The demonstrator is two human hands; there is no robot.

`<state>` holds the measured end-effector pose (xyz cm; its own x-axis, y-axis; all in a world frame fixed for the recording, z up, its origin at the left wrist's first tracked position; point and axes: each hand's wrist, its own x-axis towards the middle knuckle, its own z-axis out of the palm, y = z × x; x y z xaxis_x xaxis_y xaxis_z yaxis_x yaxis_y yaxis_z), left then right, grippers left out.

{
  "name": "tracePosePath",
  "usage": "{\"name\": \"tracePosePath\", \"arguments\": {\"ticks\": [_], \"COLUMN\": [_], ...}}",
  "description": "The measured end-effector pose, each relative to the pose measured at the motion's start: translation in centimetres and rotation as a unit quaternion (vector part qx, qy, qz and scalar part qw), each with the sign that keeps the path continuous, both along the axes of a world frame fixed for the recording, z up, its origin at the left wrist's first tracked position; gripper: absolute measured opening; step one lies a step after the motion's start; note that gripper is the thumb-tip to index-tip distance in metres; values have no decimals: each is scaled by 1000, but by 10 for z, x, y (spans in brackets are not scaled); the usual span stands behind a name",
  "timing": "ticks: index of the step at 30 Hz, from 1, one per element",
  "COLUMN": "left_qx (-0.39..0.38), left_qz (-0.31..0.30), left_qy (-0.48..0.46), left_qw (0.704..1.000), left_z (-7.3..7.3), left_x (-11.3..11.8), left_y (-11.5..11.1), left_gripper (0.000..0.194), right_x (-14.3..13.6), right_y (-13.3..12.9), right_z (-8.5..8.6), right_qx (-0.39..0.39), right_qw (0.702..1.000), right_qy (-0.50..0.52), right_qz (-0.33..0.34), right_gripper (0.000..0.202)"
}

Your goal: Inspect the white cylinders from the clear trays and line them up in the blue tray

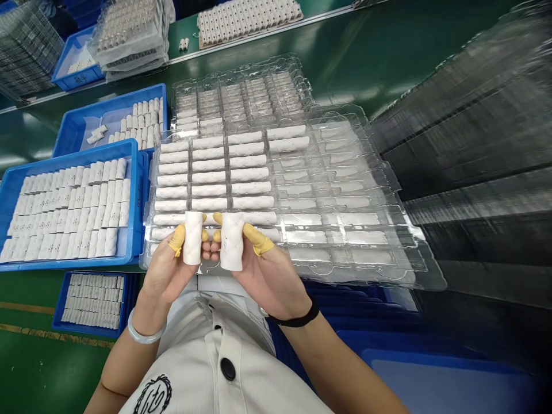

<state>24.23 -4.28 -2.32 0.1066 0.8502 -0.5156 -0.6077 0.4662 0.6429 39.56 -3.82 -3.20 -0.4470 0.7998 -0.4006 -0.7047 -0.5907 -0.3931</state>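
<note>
My left hand (166, 270) pinches a white, wavy-sided cylindrical piece (192, 238) upright between thumb and fingers. A second such white piece (232, 241), with small dark marks on its side, is gripped by my right hand (267, 276). Yellow finger covers are on both thumbs and some fingertips. The two pieces are held side by side, a small gap apart, over the near edge of a clear plastic tray (297, 190). White pieces lie in rows in the tray's left and middle columns; the slots to the right hold none in its upper rows.
Blue bins (134, 201) with rows of white pieces stand at left, another blue bin (57, 305) lower down. Behind lies another clear tray (241, 95). Stacked trays (129, 34) and a block of white pieces (250, 22) are farther back. Tall grey stacks (478, 144) rise at right.
</note>
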Motion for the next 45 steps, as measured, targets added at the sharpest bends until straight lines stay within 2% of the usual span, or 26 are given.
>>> {"name": "tracePosePath", "arguments": {"ticks": [6, 11, 13, 17, 22, 26, 30, 34, 38, 42, 45], "left_qx": [1, 13, 16, -2, -11, 18, 58, 62, 45, 30, 13], "left_qz": [-15, -68, -71, -40, -43, -61, -71, -50, -42, -72, -64], "left_qy": [-16, -15, -11, 0, -11, -25, 34, 77, 81, 74, 28], "left_qw": [1000, 997, 997, 999, 999, 998, 995, 994, 995, 994, 997], "left_z": [-1, -3, -3, -2, -1, -3, -5, -6, -7, -7, -6], "left_x": [0, 0, 0, 0, -1, -2, -2, -1, -2, -2, -1], "left_y": [-1, -2, -1, 0, 2, 1, 0, 0, 1, 2, 3], "left_gripper": [28, 38, 37, 40, 50, 46, 38, 19, 22, 37, 26], "right_x": [4, 2, 1, 0, 2, 1, 0, 0, 1, 1, 0], "right_y": [1, 1, 0, 0, 2, 2, 0, 0, 1, 1, 2], "right_z": [-3, -3, -3, -5, -5, -5, -6, -6, -6, -7, -7], "right_qx": [54, 94, 91, 54, 28, 23, 47, 46, 24, 34, 39], "right_qw": [998, 993, 994, 998, 999, 1000, 999, 999, 999, 999, 999], "right_qy": [-29, -59, -54, -29, -10, -6, -4, -3, 14, 24, 23], "right_qz": [8, 33, 27, 9, 14, 13, 25, 26, 19, 25, 29], "right_gripper": [20, 19, 23, 38, 40, 41, 43, 43, 36, 33, 33]}}
